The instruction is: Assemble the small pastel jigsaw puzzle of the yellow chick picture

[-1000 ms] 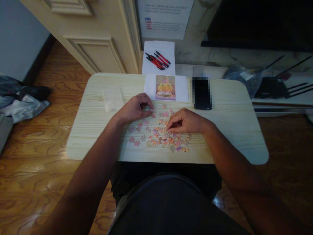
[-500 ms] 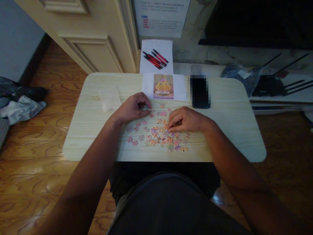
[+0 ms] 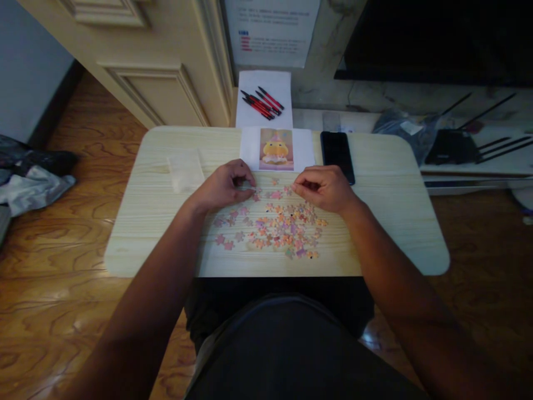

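Note:
Pink, orange and purple jigsaw puzzle pieces (image 3: 287,225) lie loose in a heap on the pale wooden table (image 3: 145,222). My left hand (image 3: 229,183) rests left of a short row of pieces, thumb and forefinger curled in on a small pink puzzle piece (image 3: 256,196). Across from it, my right hand (image 3: 322,188) pinches at a small puzzle piece (image 3: 288,190) at the row's right end; the fingertips partly cover it. Between the hands lies a bright pink piece (image 3: 276,195). Behind them is a printed picture (image 3: 276,150) of a yellow cartoon figure on white paper.
A dark phone (image 3: 336,150) lies behind my right hand. At the left is a clear plastic bag (image 3: 185,171). Several red and black pens (image 3: 262,104) lie on white paper beyond the table. A router with antennas (image 3: 452,147) stands at the back right.
My right hand has moved up and away from the heap to the right end of the short row, uncovering pieces below. My left hand has stayed in place.

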`<act>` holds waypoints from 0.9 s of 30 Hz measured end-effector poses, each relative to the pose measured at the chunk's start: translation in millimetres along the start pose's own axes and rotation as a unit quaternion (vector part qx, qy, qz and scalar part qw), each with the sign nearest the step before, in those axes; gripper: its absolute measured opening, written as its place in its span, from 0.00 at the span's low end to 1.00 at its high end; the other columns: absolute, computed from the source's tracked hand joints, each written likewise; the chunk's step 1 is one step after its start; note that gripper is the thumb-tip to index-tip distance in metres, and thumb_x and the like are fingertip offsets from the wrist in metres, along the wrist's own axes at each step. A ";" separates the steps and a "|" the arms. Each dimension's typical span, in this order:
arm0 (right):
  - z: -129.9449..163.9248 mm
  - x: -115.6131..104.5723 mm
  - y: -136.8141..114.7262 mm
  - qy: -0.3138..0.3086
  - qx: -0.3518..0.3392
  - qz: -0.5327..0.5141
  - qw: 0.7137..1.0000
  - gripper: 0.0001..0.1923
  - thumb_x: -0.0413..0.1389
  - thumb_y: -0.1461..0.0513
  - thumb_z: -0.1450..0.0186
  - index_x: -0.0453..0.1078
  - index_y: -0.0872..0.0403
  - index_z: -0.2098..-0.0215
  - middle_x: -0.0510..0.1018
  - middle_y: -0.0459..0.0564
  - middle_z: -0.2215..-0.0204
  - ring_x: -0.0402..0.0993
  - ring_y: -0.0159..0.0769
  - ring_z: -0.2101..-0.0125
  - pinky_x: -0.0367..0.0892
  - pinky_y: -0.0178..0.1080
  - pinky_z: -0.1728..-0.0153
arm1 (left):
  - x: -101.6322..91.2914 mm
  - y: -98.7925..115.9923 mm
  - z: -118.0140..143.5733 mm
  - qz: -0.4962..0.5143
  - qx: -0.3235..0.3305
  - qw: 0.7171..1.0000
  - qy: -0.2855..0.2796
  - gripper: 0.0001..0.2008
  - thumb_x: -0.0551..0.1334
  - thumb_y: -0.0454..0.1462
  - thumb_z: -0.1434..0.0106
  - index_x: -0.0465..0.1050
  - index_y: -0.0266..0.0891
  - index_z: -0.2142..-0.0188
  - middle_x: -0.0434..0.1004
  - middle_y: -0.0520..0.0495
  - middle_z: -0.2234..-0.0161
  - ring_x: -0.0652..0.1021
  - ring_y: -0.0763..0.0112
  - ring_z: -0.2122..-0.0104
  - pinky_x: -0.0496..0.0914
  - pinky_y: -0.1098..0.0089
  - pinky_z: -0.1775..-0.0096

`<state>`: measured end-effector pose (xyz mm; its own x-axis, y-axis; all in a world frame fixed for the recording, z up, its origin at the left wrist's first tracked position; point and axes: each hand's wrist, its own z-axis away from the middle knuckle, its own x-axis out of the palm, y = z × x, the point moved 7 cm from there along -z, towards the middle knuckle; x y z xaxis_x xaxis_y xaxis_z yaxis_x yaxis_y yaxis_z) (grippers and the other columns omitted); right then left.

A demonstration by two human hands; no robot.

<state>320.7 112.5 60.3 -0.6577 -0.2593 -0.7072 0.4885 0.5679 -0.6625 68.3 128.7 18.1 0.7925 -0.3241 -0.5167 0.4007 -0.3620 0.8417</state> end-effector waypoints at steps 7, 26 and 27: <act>1.7 -6.3 9.3 0.058 0.003 0.016 0.998 0.18 0.61 0.53 0.25 0.77 0.51 0.71 0.77 0.45 0.77 0.70 0.34 0.74 0.60 0.40 0.68 | -1.2 4.7 -0.5 0.041 0.006 0.999 -0.010 0.08 0.76 0.38 0.43 0.84 0.39 0.65 0.80 0.45 0.61 0.78 0.69 0.63 0.75 0.67 0.61; -1.8 3.7 12.6 0.093 -0.035 0.007 0.995 0.17 0.62 0.55 0.26 0.76 0.52 0.73 0.75 0.42 0.79 0.68 0.30 0.77 0.58 0.38 0.71 | 3.8 16.5 2.9 0.006 0.027 0.988 -0.149 0.09 0.78 0.42 0.40 0.91 0.46 0.60 0.78 0.47 0.56 0.79 0.63 0.56 0.73 0.60 0.47; -1.8 4.1 13.2 0.092 -0.033 0.007 0.995 0.17 0.62 0.55 0.26 0.76 0.52 0.73 0.75 0.42 0.79 0.68 0.31 0.77 0.58 0.38 0.71 | 4.3 16.4 3.2 0.002 0.029 0.988 -0.153 0.09 0.78 0.42 0.40 0.92 0.46 0.59 0.77 0.47 0.56 0.78 0.63 0.55 0.73 0.60 0.46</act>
<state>323.4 120.3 49.1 -0.7480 -0.1071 -0.6550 0.4636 0.6220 -0.6310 76.9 118.6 29.2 0.6150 -0.5708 -0.5440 0.3640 -0.4065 0.8380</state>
